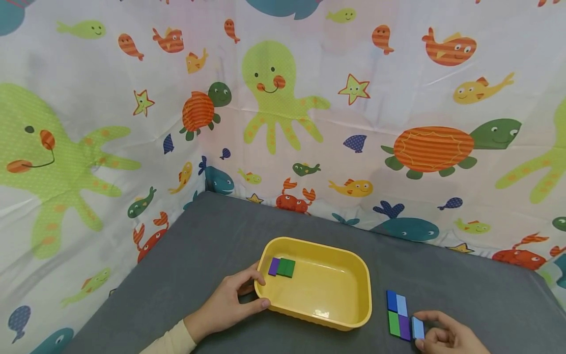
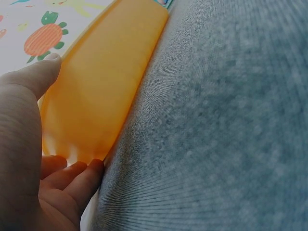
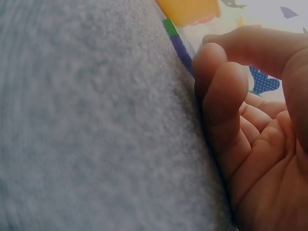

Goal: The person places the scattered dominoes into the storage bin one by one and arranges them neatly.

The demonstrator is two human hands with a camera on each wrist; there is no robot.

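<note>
And here we are at the grey cloth (image 1: 216, 226), both hands busy! The left hand (image 1: 230, 300), coming out of a pale sleeve (image 1: 172, 339), has the left end of the yellow tray (image 1: 320, 290) in its grip, thumb over the near rim and fingers round the end; the left wrist view shows that thumb up on the edge, the tray sitting on the cloth. Inside, tucked up at the left, lie a purple tile (image 1: 273, 266) and, touching it, two green tiles (image 1: 289, 269) side by side.

Over to the right! The right hand (image 1: 451, 337) pinches a light blue tile (image 1: 417, 328) between thumb and forefinger, one at each end, and from the right wrist the fingertips hide most of it. It's just to the right of a neat block of four on the cloth: a dark blue tile (image 1: 391, 300) and a second light blue tile (image 1: 401, 305) in the far row, a lone green tile (image 1: 394, 323) and another purple tile (image 1: 404, 328) in the near one. The whole group sits to the right of the tray, and behind it all hangs a white curtain (image 1: 327, 164) printed with octopuses, turtles, crabs and fish
</note>
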